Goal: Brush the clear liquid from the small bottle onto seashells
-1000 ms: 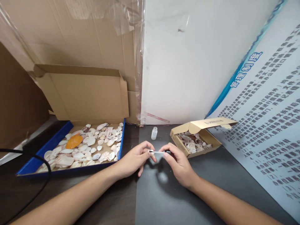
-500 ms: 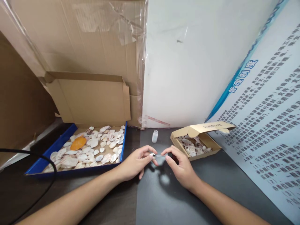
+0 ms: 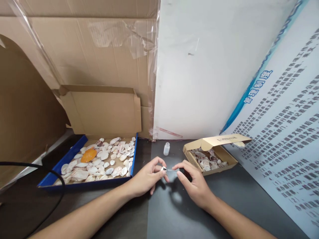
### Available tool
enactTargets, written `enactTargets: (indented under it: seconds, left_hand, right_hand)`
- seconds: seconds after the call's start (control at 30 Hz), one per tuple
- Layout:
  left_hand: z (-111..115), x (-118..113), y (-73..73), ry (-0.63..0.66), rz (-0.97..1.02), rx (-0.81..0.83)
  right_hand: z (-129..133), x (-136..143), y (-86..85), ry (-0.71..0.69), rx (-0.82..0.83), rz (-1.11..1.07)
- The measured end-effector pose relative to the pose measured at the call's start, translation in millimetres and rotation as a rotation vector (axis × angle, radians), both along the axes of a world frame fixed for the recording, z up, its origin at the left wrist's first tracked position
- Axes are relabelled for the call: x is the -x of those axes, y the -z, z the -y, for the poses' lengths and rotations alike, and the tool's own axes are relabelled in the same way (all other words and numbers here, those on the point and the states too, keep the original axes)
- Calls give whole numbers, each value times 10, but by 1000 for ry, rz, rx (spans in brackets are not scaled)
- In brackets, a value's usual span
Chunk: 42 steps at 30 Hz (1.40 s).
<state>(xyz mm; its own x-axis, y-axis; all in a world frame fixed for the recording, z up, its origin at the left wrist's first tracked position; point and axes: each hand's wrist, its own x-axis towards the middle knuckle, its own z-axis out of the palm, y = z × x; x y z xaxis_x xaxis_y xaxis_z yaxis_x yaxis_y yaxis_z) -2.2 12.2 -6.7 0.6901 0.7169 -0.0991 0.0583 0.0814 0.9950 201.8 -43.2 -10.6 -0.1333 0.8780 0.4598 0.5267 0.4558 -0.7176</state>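
Between the fingertips of my left hand (image 3: 146,177) is a small white piece (image 3: 163,168) with a dark mark on it, too small to name. From it a thin clear piece (image 3: 171,171) runs across to my right hand (image 3: 196,184). The thumb and index finger of that hand close around its far end. Both hands hover low over the dark grey mat (image 3: 171,219). Just beyond them a small translucent bottle (image 3: 166,149) stands upright on the mat, with no cap on its neck.
On the left, a blue-edged cardboard box (image 3: 136,156) holds many shells, among them an orange one (image 3: 89,155). A smaller cardboard box (image 3: 219,170) with shells lies at the right. A black cable (image 3: 61,196) loops at the left. White board (image 3: 189,83) and printed poster (image 3: 281,132) stand behind.
The whole view has shifted, so everything sits slightly lower and to the right. Both hands keep nearly the same pose around the small white and clear pieces.
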Motion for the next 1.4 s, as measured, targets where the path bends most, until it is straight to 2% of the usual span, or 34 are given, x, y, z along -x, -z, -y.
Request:
enactTargets:
  seconds: [0.4, 0.77, 0.93, 1.17, 1.4]
  left_hand:
    - [-18, -18, 55, -14, 0, 10]
    - [-75, 33, -10, 75, -18, 103]
    - [-79, 46, -5, 80, -17, 111]
    - [-78, 56, -74, 128, -32, 108]
    - [-55, 60, -114, 125, 1, 140]
  right_hand:
    - [21, 6, 22, -24, 4, -1]
    - [40, 21, -7, -36, -27, -15]
    - [46, 34, -29, -15, -35, 11]
    - [75, 48, -27, -56, -41, 44]
    - [61, 42, -23, -40, -22, 45]
